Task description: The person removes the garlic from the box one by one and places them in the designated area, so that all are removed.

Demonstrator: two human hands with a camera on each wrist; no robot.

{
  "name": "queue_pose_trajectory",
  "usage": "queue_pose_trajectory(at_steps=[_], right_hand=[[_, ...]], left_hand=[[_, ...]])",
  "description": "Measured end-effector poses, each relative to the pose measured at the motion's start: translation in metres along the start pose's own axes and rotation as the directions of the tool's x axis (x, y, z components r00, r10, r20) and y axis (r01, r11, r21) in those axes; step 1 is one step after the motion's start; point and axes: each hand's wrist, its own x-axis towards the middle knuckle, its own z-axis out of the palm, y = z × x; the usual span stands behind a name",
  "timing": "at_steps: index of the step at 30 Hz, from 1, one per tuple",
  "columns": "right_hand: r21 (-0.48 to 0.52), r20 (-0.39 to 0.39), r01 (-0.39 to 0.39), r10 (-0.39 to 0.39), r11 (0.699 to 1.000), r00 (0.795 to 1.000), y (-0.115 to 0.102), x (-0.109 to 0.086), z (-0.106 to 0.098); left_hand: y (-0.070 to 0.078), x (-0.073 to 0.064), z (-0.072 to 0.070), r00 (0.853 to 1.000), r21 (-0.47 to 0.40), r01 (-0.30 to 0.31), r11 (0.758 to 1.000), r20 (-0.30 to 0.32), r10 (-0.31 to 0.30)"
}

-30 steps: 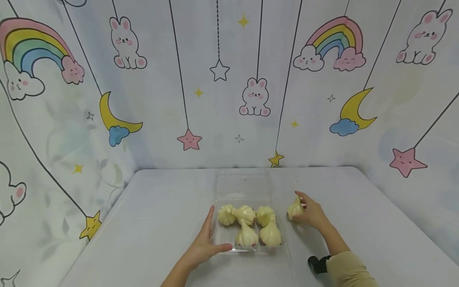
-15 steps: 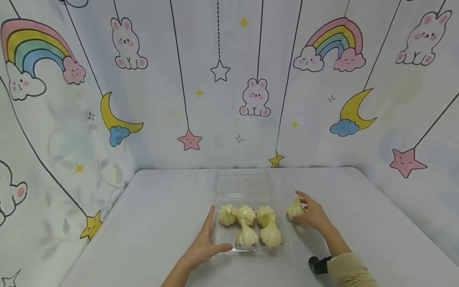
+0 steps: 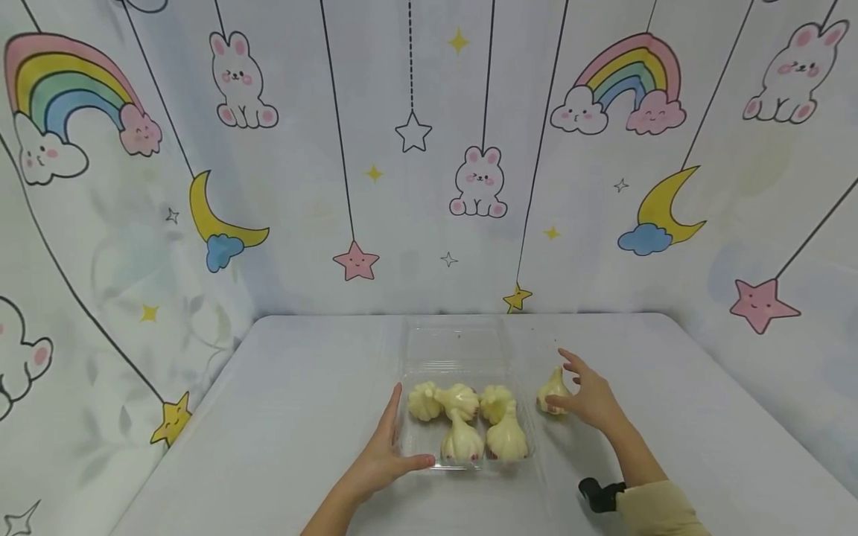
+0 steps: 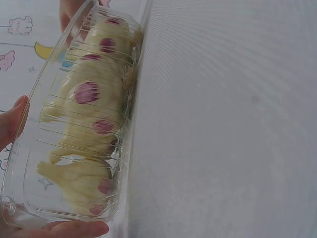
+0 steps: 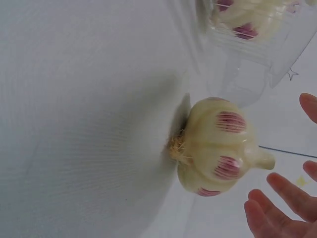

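Note:
Several garlic bulbs (image 3: 462,441) lie in a clear plastic container (image 3: 422,452), its lid (image 3: 456,342) folded back behind. My left hand (image 3: 378,461) spans the container's near left corner; the fingers lie straight along the left wall and the thumb touches the front rim. One garlic bulb (image 3: 553,385) stands upright on the table right of the container. Around its far right side is my right hand (image 3: 593,398), with fingers spread. The right wrist view shows the same garlic bulb (image 5: 218,146), roots on the table, apart from the fingertips (image 5: 262,198).
A white-covered table (image 3: 322,372) reaches back to a printed curtain (image 3: 295,186) with rabbits, stars and rainbows. The black wrist camera (image 3: 599,495) sits at the right sleeve (image 3: 660,510).
My right hand's fingers have spread and drawn back a little from the single garlic bulb, which stays standing on the table. The left hand and the container have not moved.

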Motion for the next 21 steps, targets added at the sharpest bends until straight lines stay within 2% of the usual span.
queue_pose_trajectory(at_steps=[8,21], right_hand=[[0.040,-0.045,0.032,-0.030,0.999,0.999,-0.017,-0.007,-0.003],[0.083,-0.047,0.091,-0.087,0.992,0.995,-0.047,-0.015,-0.003]], left_hand=[[0.000,0.000,0.000,1.000,-0.003,0.006,1.000,0.000,-0.006],[0.000,0.000,0.000,1.000,0.005,0.003,1.000,-0.006,-0.003]])
